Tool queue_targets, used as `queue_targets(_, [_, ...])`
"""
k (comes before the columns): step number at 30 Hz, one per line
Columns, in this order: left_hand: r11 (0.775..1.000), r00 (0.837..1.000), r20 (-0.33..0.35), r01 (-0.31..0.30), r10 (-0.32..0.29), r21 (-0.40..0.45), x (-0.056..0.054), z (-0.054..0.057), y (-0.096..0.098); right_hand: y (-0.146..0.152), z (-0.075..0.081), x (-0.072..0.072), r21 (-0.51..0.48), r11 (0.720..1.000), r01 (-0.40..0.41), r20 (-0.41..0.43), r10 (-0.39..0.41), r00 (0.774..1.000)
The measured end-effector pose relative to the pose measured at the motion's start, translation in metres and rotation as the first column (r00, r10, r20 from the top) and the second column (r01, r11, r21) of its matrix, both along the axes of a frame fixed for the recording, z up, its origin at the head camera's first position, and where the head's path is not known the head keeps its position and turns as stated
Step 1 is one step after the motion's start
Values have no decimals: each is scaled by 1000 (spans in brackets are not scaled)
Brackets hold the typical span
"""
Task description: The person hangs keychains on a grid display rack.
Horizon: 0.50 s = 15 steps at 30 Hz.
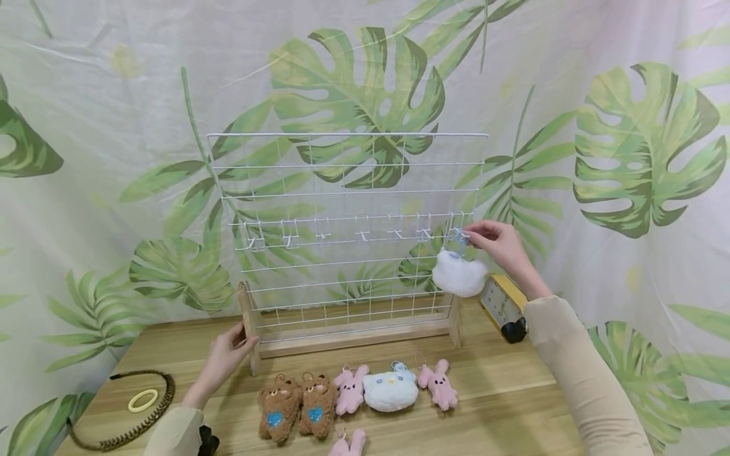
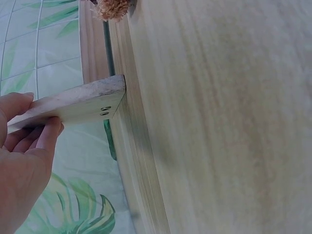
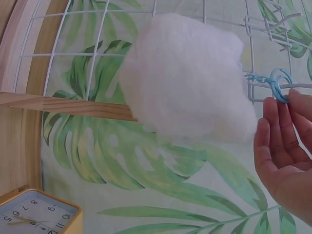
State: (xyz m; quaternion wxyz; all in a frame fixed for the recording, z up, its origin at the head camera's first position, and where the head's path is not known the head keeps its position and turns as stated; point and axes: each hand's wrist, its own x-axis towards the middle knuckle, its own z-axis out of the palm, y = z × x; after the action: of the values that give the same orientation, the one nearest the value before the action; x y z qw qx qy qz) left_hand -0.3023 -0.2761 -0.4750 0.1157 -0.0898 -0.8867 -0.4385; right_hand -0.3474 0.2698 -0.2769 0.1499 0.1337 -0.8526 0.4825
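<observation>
My right hand (image 1: 503,246) pinches the light-blue ring (image 3: 277,92) of a fluffy white plush keychain (image 1: 459,275) at the rightmost hook of the white wire grid rack (image 1: 342,258). In the right wrist view the ring is around the hook's prong (image 3: 303,86), and the plush (image 3: 185,80) hangs from a blue chain. My left hand (image 1: 224,356) grips the wooden side post (image 1: 249,329) of the rack, thumb on one face and fingers on the other, as the left wrist view shows. Several other white hooks (image 1: 362,236) along the grid carry nothing.
In front of the rack lie two brown bear plushes (image 1: 279,411), pink rabbit plushes (image 1: 350,389) and a white plush (image 1: 391,389). A yellow clock (image 1: 503,304) stands at the right. A braided band (image 1: 134,434) and a yellow ring (image 1: 142,400) lie at the left.
</observation>
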Motion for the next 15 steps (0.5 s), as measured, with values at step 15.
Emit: queue_targets(15, [1000,1000,3,2,-2,3,-3,-4,-2,14,-13,35,117,991,58,-49,-52,997])
